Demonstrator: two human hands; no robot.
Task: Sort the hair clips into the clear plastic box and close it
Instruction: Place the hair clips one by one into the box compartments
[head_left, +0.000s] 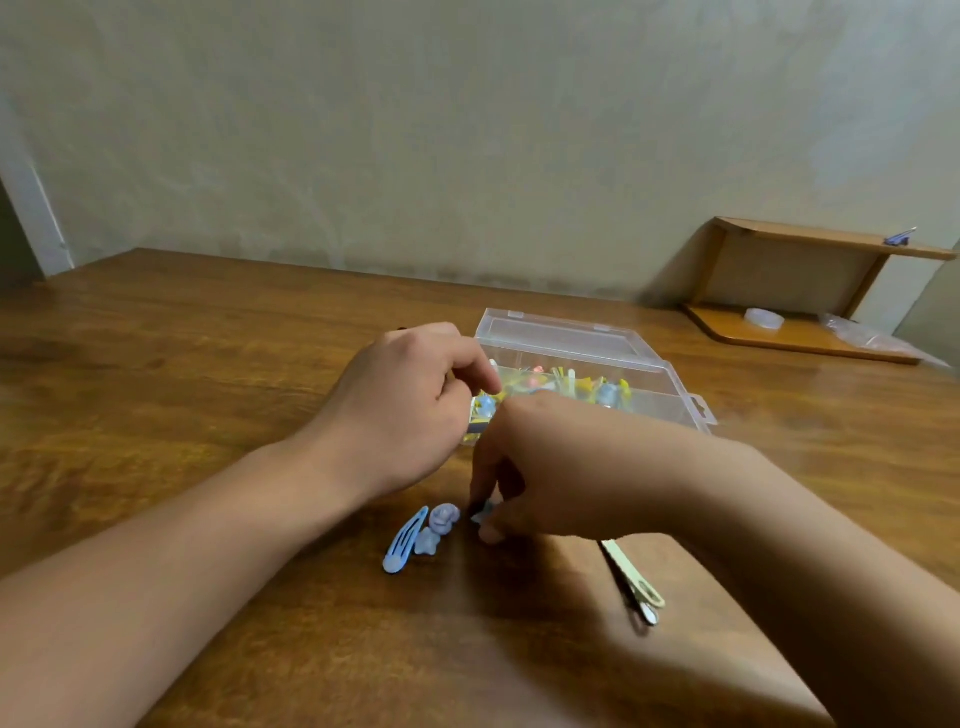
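Observation:
The clear plastic box (670, 389) lies open on the wooden table, lid tipped back, with several yellow, blue and pink clips (571, 382) inside. My left hand (410, 405) hovers at the box's near left corner, fingers curled; a thin dark and yellow clip (475, 428) shows under them. My right hand (550, 467) reaches down in front of the box and pinches a small blue clip (480, 514) on the table. Left of it lie a blue snap clip (405, 540), a blue star clip (428, 543) and a lilac round clip (445, 515). A pale yellow clip (631, 571) lies under my right forearm.
A small wooden shelf (810, 291) stands at the back right against the wall, holding a roll of tape (763, 318), a plastic bag (862, 335) and a small purple item (898, 239) on top. The wall runs along the table's far edge.

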